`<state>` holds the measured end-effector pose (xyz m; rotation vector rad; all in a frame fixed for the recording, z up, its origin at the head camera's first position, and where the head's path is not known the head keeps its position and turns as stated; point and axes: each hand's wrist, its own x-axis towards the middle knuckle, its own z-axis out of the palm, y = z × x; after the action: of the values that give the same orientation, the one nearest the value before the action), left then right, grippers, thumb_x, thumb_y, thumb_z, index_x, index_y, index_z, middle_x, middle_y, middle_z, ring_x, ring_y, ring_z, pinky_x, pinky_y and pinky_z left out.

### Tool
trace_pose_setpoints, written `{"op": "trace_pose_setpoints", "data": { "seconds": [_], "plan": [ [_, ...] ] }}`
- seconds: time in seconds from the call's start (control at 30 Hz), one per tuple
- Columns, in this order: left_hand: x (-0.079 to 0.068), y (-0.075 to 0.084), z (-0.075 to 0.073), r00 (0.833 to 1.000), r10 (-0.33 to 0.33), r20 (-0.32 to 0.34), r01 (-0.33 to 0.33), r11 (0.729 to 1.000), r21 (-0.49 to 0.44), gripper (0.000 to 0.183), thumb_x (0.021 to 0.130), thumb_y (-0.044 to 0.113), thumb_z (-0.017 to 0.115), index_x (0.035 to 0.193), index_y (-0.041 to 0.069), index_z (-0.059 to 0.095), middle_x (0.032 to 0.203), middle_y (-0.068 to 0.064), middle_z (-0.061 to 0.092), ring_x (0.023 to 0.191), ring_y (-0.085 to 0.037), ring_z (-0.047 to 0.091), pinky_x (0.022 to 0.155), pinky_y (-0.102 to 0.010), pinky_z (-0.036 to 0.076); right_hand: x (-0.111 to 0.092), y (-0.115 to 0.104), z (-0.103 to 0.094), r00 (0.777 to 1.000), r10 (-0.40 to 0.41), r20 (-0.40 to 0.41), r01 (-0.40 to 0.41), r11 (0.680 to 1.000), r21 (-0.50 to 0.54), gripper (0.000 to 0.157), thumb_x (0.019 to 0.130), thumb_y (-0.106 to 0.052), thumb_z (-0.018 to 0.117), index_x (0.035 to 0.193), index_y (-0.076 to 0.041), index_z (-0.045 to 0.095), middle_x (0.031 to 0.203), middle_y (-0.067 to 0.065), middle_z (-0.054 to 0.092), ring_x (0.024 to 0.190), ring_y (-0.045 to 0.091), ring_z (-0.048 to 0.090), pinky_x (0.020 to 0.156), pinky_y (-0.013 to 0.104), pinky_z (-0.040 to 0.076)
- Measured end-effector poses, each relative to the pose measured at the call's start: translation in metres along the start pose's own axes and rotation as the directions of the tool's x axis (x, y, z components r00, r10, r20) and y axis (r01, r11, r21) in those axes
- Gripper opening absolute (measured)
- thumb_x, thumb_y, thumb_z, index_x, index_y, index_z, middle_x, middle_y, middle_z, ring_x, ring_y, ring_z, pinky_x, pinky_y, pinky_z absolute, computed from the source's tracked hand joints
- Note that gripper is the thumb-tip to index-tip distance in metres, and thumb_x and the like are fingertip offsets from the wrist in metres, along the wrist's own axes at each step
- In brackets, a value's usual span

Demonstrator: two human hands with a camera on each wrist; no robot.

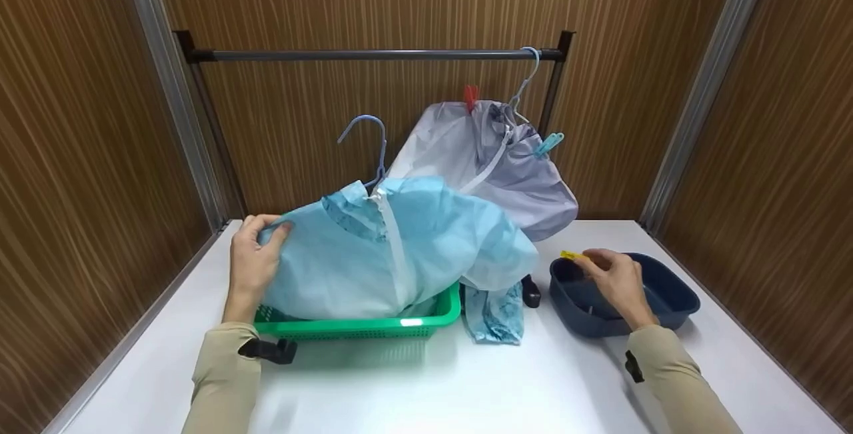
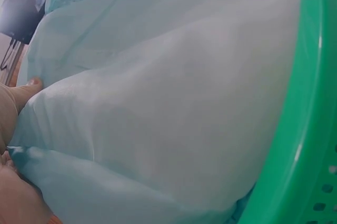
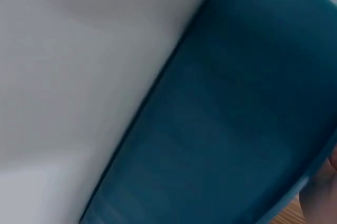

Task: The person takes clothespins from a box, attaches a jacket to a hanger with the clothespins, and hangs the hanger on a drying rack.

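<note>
A light blue jacket point(image 1: 340, 267) with a white zip lies over the green basket point(image 1: 360, 329), a blue hanger point(image 1: 383, 147) rising from its collar. My left hand point(image 1: 256, 257) pinches the jacket's shoulder edge at the left; in the left wrist view the thumb point(image 2: 32, 87) presses on the cloth. At the right, my right hand point(image 1: 616, 281) pinches a small yellow clothespin point(image 1: 573, 255) above the rim of the dark blue basin point(image 1: 673, 291). The basin's wall point(image 3: 210, 103) fills much of the right wrist view, and the clothespin is hidden there.
A dark rail point(image 1: 366, 55) stands at the back. From its right end hangs a grey-lilac garment point(image 1: 440, 134) on a hanger, with a red clothespin point(image 1: 471, 97) and a teal clothespin point(image 1: 549, 144). A patterned blue cuff point(image 1: 496, 317) hangs beside the basket onto the white table point(image 1: 426, 394).
</note>
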<state>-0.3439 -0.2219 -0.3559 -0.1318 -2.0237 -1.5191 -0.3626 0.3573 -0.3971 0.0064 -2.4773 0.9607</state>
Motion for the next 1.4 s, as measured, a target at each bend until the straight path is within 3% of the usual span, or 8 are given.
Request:
{"op": "trace_pose_setpoints", "data": {
  "seconds": [0.17, 0.27, 0.33, 0.53, 0.73, 1.13, 1.27, 1.4],
  "plan": [
    [0.0, -0.002, -0.001, 1.0, 0.012, -0.007, -0.012, 1.0, 0.001, 0.021, 0.102, 0.011, 0.063, 0.112, -0.007, 0.067, 0.103, -0.012, 0.053, 0.099, -0.016, 0.046, 0.092, -0.033, 0.038, -0.001, -0.015, -0.002, 0.987, -0.025, -0.157, 0.038, 0.996, 0.079, 0.036, 0.107, -0.031, 0.056, 0.126, -0.004, 0.071, 0.106, 0.016, 0.067, 0.081, 0.01, 0.068, 0.068, 0.006, 0.048],
    [0.0, -0.002, -0.001, 1.0, 0.011, -0.005, -0.011, 1.0, -0.001, 0.021, 0.102, 0.012, 0.063, 0.112, -0.006, 0.067, 0.103, -0.011, 0.053, 0.099, -0.016, 0.046, 0.092, -0.032, 0.038, -0.004, -0.024, -0.003, 0.98, -0.04, -0.197, 0.063, 0.991, 0.115, 0.037, 0.109, -0.029, 0.05, 0.131, -0.004, 0.068, 0.109, 0.014, 0.062, 0.079, 0.001, 0.062, 0.07, 0.004, 0.046],
    [0.0, -0.002, -0.001, 1.0, 0.011, -0.001, -0.011, 1.0, -0.006, 0.021, 0.102, 0.012, 0.063, 0.112, -0.006, 0.067, 0.103, -0.01, 0.053, 0.099, -0.015, 0.046, 0.092, -0.033, 0.038, -0.005, -0.031, -0.003, 0.976, -0.041, -0.212, 0.071, 0.988, 0.136, 0.036, 0.108, -0.027, 0.054, 0.133, -0.004, 0.066, 0.112, 0.016, 0.064, 0.079, -0.003, 0.06, 0.07, 0.004, 0.046],
    [0.0, -0.001, 0.0, 1.0, 0.012, -0.001, -0.012, 1.0, -0.02, 0.022, 0.102, 0.015, 0.064, 0.111, -0.005, 0.068, 0.102, -0.008, 0.052, 0.099, -0.015, 0.046, 0.092, -0.031, 0.037, -0.008, -0.055, -0.002, 0.98, -0.028, -0.196, 0.074, 0.97, 0.231, 0.034, 0.103, -0.024, 0.064, 0.128, -0.003, 0.068, 0.118, 0.019, 0.07, 0.081, -0.005, 0.061, 0.072, 0.007, 0.051],
    [-0.001, -0.001, 0.0, 1.0, 0.001, 0.004, -0.001, 1.0, -0.012, 0.024, 0.103, 0.017, 0.064, 0.112, -0.004, 0.068, 0.104, -0.009, 0.053, 0.1, -0.015, 0.046, 0.092, -0.032, 0.037, -0.007, -0.077, 0.004, 0.983, -0.098, -0.152, 0.15, 0.915, 0.375, 0.032, 0.103, -0.017, 0.061, 0.13, 0.0, 0.065, 0.114, 0.025, 0.071, 0.08, -0.003, 0.068, 0.07, 0.017, 0.058],
    [0.001, -0.003, 0.001, 1.0, 0.004, -0.007, -0.004, 1.0, -0.023, 0.021, 0.103, 0.013, 0.062, 0.111, -0.006, 0.066, 0.104, -0.011, 0.053, 0.102, -0.016, 0.046, 0.094, -0.034, 0.037, -0.011, -0.13, 0.018, 0.977, -0.202, -0.064, 0.209, 0.871, 0.445, 0.028, 0.097, -0.004, 0.069, 0.122, 0.008, 0.067, 0.109, 0.028, 0.072, 0.072, 0.005, 0.07, 0.07, 0.019, 0.059],
    [0.001, -0.003, 0.002, 1.0, 0.004, -0.007, -0.004, 1.0, -0.021, 0.021, 0.103, 0.013, 0.062, 0.111, -0.006, 0.066, 0.104, -0.01, 0.053, 0.101, -0.016, 0.046, 0.093, -0.034, 0.037, -0.011, -0.145, 0.023, 0.968, -0.237, -0.083, 0.248, 0.847, 0.47, 0.026, 0.096, -0.004, 0.07, 0.118, 0.009, 0.069, 0.103, 0.025, 0.074, 0.073, 0.011, 0.071, 0.069, 0.02, 0.06],
    [0.001, -0.003, 0.001, 1.0, 0.018, -0.014, -0.018, 0.999, -0.032, 0.021, 0.102, 0.012, 0.063, 0.11, -0.007, 0.067, 0.102, -0.007, 0.053, 0.099, -0.014, 0.047, 0.092, -0.031, 0.037, -0.006, -0.151, 0.031, 0.95, -0.274, -0.151, 0.312, 0.792, 0.525, 0.024, 0.094, -0.002, 0.071, 0.116, 0.008, 0.071, 0.097, 0.023, 0.074, 0.073, 0.011, 0.072, 0.068, 0.022, 0.06]
  ]
}}
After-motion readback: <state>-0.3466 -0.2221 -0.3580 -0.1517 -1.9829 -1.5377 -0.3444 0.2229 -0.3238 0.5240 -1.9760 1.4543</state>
